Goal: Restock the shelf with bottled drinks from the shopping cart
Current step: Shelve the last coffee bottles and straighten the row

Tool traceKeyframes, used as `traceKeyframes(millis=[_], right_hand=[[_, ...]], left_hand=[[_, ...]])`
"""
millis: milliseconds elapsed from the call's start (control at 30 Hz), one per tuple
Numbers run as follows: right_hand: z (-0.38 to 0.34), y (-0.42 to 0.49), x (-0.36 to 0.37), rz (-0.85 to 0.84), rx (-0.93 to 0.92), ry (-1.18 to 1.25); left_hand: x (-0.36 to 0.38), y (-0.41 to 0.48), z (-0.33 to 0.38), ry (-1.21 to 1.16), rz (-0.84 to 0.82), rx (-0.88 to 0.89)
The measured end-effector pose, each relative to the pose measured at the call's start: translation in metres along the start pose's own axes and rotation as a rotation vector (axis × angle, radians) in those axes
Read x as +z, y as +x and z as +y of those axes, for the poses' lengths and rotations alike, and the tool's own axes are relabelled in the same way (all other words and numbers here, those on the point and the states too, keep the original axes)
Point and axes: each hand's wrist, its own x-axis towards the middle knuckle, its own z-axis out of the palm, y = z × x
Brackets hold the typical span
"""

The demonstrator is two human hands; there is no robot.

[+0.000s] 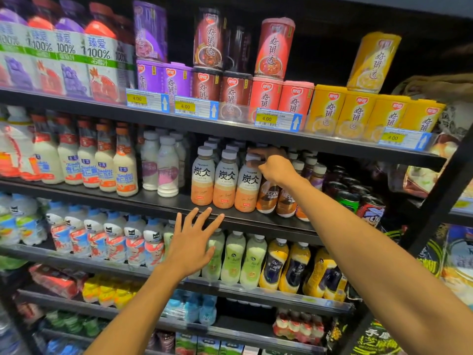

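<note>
Head view, and the right hand (275, 168) is up on the middle shelf (163, 201), fingers curled over the cap and shoulder of the third latte bottle (247, 185) in the front row. That grip is closed on the bottle's top, probably to seat it flush with its two neighbours (214, 179) and square the label to the aisle. The left hand (190, 243) hangs lower with fingers spread wide, holding nothing, fingertips near the shelf's front lip; my guess is it's there to steady things or catch a wobble.

Now the bottle itself: pale grey cap, dark upper band with bold white characters and "LATTE" beneath, peach-orange lower half. It stands upright at the front edge, touching the matching bottle on its left, with brown coffee bottles (268, 198) just beside it on the right. More grey caps line up behind. The shopping cart is nowhere in view.
</note>
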Motion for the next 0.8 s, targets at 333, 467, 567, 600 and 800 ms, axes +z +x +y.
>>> traceKeyframes(millis=[333,467,567,600,800], right_hand=[[0.013,-0.006,-0.019,-0.094,-0.088,0.095],[0.01,-0.006,-0.019,-0.096,-0.076,0.059],[0.001,-0.007,-0.013,-0.084,-0.047,0.083],[0.001,-0.006,-0.01,-0.065,-0.039,0.081],[-0.002,-0.01,-0.007,-0.021,-0.012,0.112]], left_hand=[[-0.001,0.003,0.004,0.024,-0.008,-0.029],[0.0,0.002,0.01,-0.025,0.001,-0.036],[0.001,0.002,0.016,-0.037,0.008,-0.056],[0.0,0.002,0.016,-0.034,0.009,-0.062],[-0.003,0.003,0.014,-0.039,-0.013,-0.058]])
